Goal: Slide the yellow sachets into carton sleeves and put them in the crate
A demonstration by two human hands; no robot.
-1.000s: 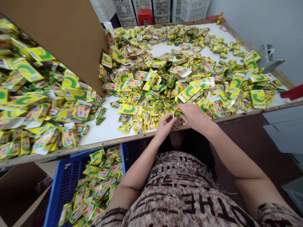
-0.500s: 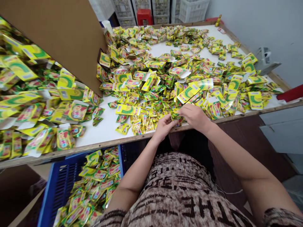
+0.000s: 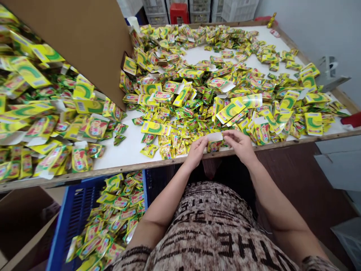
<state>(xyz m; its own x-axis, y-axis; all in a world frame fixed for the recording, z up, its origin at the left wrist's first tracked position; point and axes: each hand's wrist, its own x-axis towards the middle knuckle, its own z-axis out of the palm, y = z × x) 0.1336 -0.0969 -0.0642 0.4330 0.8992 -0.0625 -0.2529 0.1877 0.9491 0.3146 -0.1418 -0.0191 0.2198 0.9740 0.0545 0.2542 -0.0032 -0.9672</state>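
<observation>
Both my hands meet at the front edge of the white table (image 3: 126, 150). My left hand (image 3: 196, 151) and my right hand (image 3: 238, 144) pinch a small yellow-green carton (image 3: 214, 142) between them, its white flap standing up. Heaps of flat yellow-green cartons and small sachets (image 3: 197, 94) cover the table just beyond my fingers. A loose flat carton (image 3: 155, 128) lies to the left of my left hand.
A blue crate (image 3: 70, 222) full of packed cartons stands on the floor at lower left. A large brown cardboard sheet (image 3: 84, 41) leans over the left pile. White crates and a red stool (image 3: 179, 11) stand behind the table. A wall runs along the right.
My hands have drawn slightly toward the table's edge, and the carton between them now shows an upright white flap. The view has shifted a little.
</observation>
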